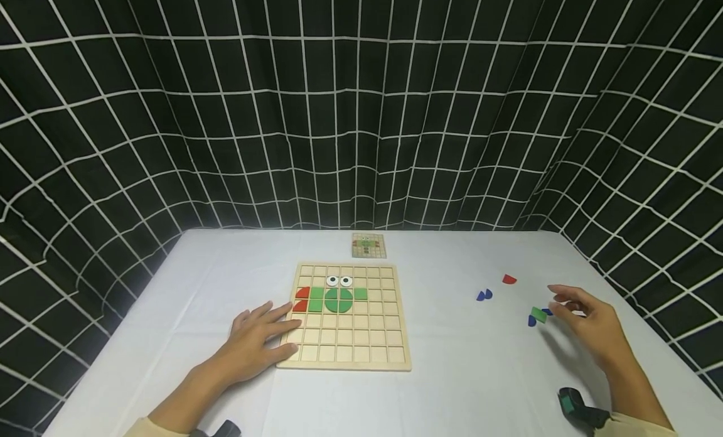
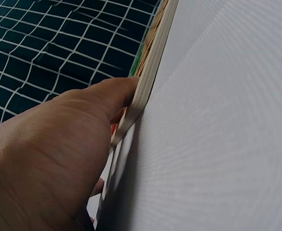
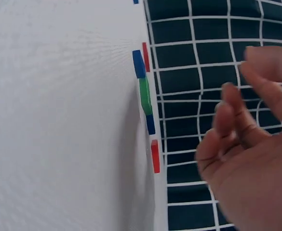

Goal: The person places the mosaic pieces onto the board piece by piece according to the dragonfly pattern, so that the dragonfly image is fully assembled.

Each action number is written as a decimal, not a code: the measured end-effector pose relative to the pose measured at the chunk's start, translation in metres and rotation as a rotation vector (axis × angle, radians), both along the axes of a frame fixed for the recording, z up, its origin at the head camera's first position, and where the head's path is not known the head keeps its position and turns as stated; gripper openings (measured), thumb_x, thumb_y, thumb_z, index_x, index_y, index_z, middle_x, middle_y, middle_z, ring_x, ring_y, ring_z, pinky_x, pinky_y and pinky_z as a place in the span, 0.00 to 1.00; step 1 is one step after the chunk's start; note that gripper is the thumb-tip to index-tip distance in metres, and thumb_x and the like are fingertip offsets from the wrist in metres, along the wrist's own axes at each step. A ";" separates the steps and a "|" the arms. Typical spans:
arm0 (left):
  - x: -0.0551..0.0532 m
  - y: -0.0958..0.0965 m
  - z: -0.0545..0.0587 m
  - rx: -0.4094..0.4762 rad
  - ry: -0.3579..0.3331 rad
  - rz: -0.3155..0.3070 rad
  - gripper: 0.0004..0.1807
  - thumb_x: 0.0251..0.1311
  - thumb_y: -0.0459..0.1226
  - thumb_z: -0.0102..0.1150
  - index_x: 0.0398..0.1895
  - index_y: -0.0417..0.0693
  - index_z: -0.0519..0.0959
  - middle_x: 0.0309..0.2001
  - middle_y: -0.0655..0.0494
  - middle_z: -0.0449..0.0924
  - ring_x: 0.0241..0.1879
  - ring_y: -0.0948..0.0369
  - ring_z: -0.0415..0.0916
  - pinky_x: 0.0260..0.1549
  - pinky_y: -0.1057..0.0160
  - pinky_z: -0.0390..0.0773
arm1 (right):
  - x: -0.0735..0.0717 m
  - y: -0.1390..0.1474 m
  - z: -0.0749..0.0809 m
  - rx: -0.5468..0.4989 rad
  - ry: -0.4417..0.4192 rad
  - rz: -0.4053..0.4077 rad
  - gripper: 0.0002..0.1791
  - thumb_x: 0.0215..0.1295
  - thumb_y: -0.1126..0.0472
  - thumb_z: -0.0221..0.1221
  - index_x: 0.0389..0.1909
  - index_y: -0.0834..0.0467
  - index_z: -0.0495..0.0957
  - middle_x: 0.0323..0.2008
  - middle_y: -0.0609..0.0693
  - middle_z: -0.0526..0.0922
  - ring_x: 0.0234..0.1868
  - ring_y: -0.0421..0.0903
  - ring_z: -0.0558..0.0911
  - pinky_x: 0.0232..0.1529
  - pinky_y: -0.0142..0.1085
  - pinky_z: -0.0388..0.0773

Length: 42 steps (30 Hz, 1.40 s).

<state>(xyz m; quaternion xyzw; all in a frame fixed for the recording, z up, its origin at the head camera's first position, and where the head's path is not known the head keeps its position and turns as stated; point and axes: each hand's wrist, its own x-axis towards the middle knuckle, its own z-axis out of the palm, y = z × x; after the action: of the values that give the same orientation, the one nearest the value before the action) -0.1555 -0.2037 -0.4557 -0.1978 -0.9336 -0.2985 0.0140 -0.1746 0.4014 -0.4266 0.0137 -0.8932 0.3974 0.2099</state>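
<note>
Currently, the left hand (image 1: 257, 343) is resting its spread fingers on the left edge of the wooden board (image 1: 361, 338). Well to the board's right, the right hand (image 1: 590, 323) is hovering over the desk (image 1: 452, 374), holding nothing, its loosely bent fingers standing apart near a green block (image 1: 539, 314). That block is lying right of the board too, between two blue pieces (image 1: 532, 321), while a small picture card (image 1: 369, 246) is lying just behind the board.

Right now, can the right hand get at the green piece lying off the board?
Probably yes: the right hand appears to hold nothing and hovers close by the green piece, with nothing visible on top of it.
</note>
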 end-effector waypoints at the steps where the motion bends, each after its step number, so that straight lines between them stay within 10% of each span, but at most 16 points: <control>1: 0.000 0.000 0.001 -0.001 0.001 -0.002 0.27 0.69 0.52 0.72 0.66 0.50 0.87 0.78 0.46 0.71 0.79 0.32 0.56 0.71 0.21 0.44 | 0.000 0.001 -0.002 0.007 -0.017 -0.008 0.16 0.73 0.70 0.68 0.57 0.72 0.83 0.38 0.30 0.83 0.41 0.27 0.74 0.39 0.22 0.69; 12: 0.001 -0.001 0.003 -0.024 0.011 -0.005 0.26 0.69 0.52 0.72 0.65 0.51 0.87 0.78 0.45 0.71 0.79 0.31 0.58 0.70 0.21 0.46 | -0.006 0.005 -0.012 0.147 -0.317 -0.046 0.21 0.79 0.63 0.63 0.63 0.75 0.78 0.47 0.66 0.84 0.46 0.58 0.76 0.40 0.43 0.75; 18: 0.001 -0.001 0.002 -0.022 0.029 -0.008 0.26 0.70 0.52 0.71 0.65 0.51 0.87 0.77 0.45 0.72 0.78 0.32 0.58 0.70 0.21 0.47 | -0.009 0.007 -0.015 0.228 -0.366 -0.023 0.22 0.76 0.64 0.64 0.61 0.77 0.77 0.56 0.80 0.78 0.57 0.79 0.76 0.56 0.71 0.76; 42: 0.000 0.000 -0.001 -0.022 0.035 -0.009 0.25 0.69 0.51 0.72 0.64 0.51 0.88 0.77 0.45 0.73 0.78 0.31 0.59 0.69 0.21 0.47 | -0.011 0.006 -0.016 0.301 -0.434 -0.047 0.25 0.74 0.60 0.67 0.57 0.79 0.76 0.64 0.84 0.70 0.65 0.83 0.70 0.63 0.75 0.67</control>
<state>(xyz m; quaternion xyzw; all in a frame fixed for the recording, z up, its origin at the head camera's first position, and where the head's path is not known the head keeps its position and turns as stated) -0.1552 -0.2039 -0.4565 -0.2073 -0.9355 -0.2847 0.0268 -0.1857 0.4077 -0.4424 -0.0616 -0.9664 0.2488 0.0180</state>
